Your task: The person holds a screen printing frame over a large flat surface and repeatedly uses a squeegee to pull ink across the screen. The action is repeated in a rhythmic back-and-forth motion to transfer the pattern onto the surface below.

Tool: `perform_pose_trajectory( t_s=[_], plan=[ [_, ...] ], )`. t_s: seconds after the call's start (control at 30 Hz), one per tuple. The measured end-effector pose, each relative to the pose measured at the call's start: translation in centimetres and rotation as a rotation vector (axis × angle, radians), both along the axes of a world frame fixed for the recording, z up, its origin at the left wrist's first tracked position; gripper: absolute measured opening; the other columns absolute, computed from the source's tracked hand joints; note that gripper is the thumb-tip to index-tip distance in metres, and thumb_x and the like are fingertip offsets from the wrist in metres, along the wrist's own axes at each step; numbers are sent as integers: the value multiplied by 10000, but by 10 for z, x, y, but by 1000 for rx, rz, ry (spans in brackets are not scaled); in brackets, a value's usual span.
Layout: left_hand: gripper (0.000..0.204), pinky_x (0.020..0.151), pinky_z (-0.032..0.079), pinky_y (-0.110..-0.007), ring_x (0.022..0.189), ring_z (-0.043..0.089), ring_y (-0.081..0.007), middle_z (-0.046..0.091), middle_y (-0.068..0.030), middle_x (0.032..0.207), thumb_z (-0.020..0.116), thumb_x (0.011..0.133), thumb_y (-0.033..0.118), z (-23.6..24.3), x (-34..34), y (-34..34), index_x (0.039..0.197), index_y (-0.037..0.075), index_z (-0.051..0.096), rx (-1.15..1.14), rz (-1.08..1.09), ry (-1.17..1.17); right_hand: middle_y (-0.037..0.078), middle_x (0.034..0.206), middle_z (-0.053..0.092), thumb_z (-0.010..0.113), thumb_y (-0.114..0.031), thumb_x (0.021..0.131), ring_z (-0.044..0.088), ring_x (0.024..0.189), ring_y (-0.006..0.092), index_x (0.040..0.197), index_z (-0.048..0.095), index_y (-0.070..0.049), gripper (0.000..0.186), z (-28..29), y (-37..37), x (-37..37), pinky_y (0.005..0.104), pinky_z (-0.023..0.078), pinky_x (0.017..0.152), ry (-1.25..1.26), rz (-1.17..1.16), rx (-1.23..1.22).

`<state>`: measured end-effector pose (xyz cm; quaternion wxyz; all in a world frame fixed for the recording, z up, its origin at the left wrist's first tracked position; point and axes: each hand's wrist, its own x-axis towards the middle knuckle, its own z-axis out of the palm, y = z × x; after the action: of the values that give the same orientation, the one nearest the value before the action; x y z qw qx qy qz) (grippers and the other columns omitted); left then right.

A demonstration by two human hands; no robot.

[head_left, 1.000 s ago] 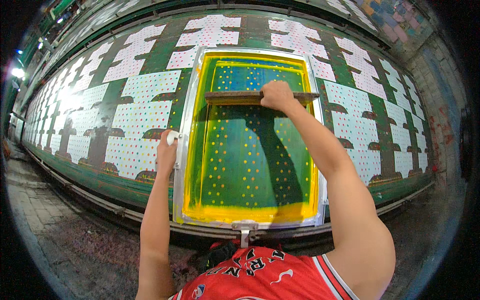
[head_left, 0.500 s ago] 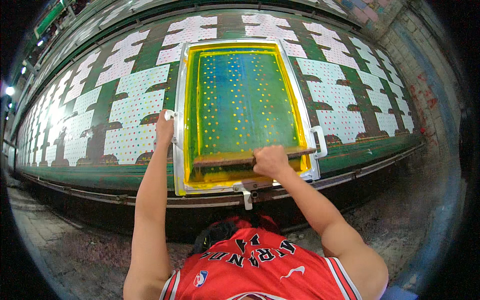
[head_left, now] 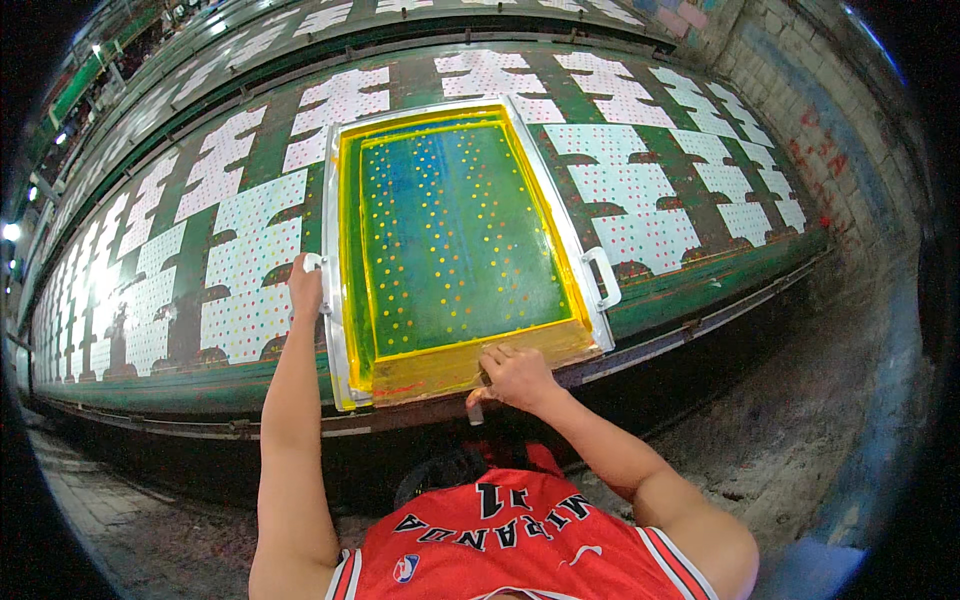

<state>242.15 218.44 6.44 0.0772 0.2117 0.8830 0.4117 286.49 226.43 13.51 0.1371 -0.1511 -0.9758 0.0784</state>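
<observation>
Two hands grip: my left hand [head_left: 305, 285] clasps the metal-framed yellow-green printing screen's [head_left: 455, 235] centre-left handle, my right hand [head_left: 515, 375] the wooden squeegee [head_left: 480, 365] lower-centre.

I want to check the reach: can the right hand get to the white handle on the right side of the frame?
Probably yes. The right hand rests at the near edge of the frame, and the white handle sits close by on that same side, with nothing lying between them.

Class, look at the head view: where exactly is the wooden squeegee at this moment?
The wooden squeegee lies across the near end of the yellow screen frame, just below picture centre, under the right hand; the left hand grips the frame's left edge.
</observation>
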Motion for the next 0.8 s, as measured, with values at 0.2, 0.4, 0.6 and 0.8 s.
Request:
perform_pose_trajectory(
  t_s=[0.2, 0.4, 0.6, 0.8],
  plan=[
    [547, 911, 508, -422, 1037, 673, -366, 689, -226, 1158, 628, 769, 50, -9, -6, 0, 1314, 32, 593, 63, 15, 26, 146, 716, 689, 735, -444, 851, 699, 638, 317, 1033, 708, -85, 404, 10, 38, 29, 431, 552, 576, 7, -98, -186],
    [527, 883, 514, -445, 985, 673, -380, 702, -225, 1084, 672, 749, 61, -39, -29, -2, 1272, 21, 620, 29, 20, 143, 174, 782, 692, 707, -288, 904, 690, 721, 360, 1031, 700, -33, 285, 23, 143, 105, 454, 551, 667, 354, -503, -208],
    [411, 912, 500, -483, 998, 664, -406, 701, -234, 1037, 690, 756, 111, -49, -47, -5, 1142, -28, 668, -90, 74, 132, 214, 1084, 681, 695, -252, 923, 674, 981, 366, 1160, 650, 25, 367, -2, 213, 130, 439, 524, 857, 315, -633, -333],
    [356, 817, 508, -471, 896, 661, -393, 697, -230, 955, 665, 755, 78, -25, -24, 2, 1095, -25, 687, -68, 45, 144, 221, 975, 708, 625, -205, 965, 706, 927, 375, 1270, 558, 31, 392, -32, 223, 111, 477, 520, 825, 228, -659, -565]
  ],
)
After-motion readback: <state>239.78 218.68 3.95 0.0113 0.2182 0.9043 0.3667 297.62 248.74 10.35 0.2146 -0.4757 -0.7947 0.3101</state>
